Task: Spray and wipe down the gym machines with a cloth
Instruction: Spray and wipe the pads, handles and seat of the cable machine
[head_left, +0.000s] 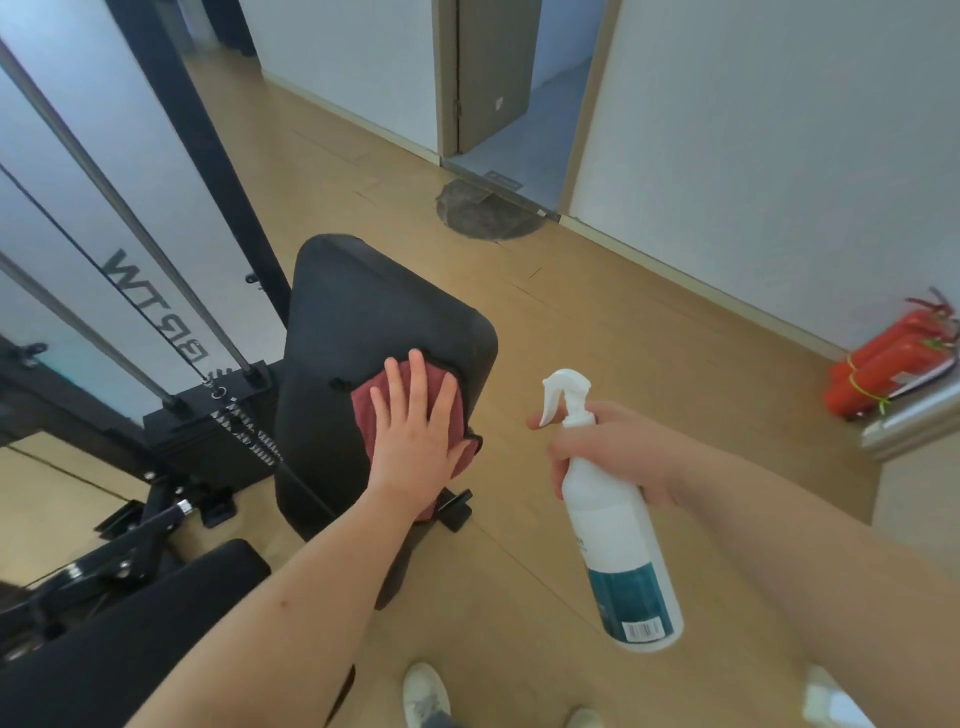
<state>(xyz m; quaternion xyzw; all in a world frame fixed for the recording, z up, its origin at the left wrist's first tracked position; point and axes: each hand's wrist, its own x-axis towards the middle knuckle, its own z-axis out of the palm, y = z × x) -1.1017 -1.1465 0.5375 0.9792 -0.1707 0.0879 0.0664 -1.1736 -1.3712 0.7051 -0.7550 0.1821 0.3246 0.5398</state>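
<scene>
A black padded seat (363, 322) of a gym machine stands at centre. My left hand (415, 421) lies flat on a dark red cloth (363, 410), fingers spread, pressing it onto the near right part of the pad. My right hand (618, 452) grips the neck of a white spray bottle (618, 540) with a teal label, held over the floor to the right of the seat. Its white nozzle (558, 395) points left toward the pad.
A black frame with steel guide rods and a weight stack (228, 421) stands at the left. Another black pad (130, 623) sits at lower left. Red fire extinguishers (888, 364) lie by the right wall. An open doorway (509, 104) is ahead. My shoes (426, 696) stand on wooden floor.
</scene>
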